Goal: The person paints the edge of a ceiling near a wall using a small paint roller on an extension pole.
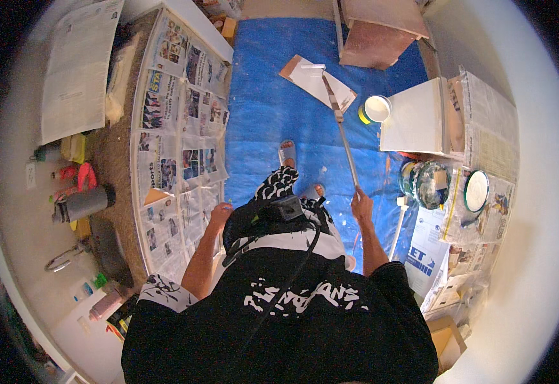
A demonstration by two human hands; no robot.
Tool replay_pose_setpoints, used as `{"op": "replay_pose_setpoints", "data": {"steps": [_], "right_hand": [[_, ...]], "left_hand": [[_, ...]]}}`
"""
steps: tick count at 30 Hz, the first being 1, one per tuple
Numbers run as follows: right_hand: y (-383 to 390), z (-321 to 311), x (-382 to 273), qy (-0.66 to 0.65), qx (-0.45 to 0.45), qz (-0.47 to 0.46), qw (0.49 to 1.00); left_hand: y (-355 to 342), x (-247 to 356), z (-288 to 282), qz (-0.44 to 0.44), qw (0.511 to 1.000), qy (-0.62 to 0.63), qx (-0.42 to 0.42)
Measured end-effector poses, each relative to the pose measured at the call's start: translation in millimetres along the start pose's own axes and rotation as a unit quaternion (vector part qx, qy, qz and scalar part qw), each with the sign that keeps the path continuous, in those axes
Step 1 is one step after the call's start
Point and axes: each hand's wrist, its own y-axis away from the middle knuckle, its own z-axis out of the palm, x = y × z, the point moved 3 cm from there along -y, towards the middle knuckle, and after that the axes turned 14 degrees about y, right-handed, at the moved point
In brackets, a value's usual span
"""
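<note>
My right hand [361,206] is closed around the lower end of a long paint roller pole [347,146]. The pole slants up and away to a small white roller head [313,66], which rests on a white-coated board [315,83] with bare brown ends. That board lies on the blue sheet. Close to its right corner stands a tub of pale paint [377,109] with a yellow-marked side. My left hand [220,214] hangs beside my waist near the newspaper-covered counter, fingers loosely apart and nothing visible in them.
Blue plastic sheeting [260,83] covers the floor under my sandalled feet. Newspaper [190,121] lies over the left counter, where a grey bottle [87,203] stands. On the right are paint cans [430,182], a round white-filled container [477,191] and a white panel [411,121]. Brown furniture [379,41] stands ahead.
</note>
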Motion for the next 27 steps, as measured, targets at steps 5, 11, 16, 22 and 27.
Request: {"op": "replay_pose_setpoints", "data": {"steps": [5,11,16,22,27], "right_hand": [[-35,14,-10,-0.002,0.054,-0.049,0.997],[1,15,4,0.031,-0.033,0.005,0.999],[65,6,27,-0.017,-0.070,0.065,0.995],[44,9,26,0.006,-0.041,0.037,0.998],[-19,21,6,0.002,-0.023,0.007,1.000]], "left_hand": [[11,-43,-6,-0.146,0.981,0.120,-0.041],[25,-60,-16,-0.125,0.990,0.048,-0.047],[20,-65,1,-0.154,0.985,-0.074,-0.005],[8,-29,7,-0.112,0.991,-0.005,-0.067],[-1,-1,-2,-0.098,0.995,-0.006,-0.029]]}}
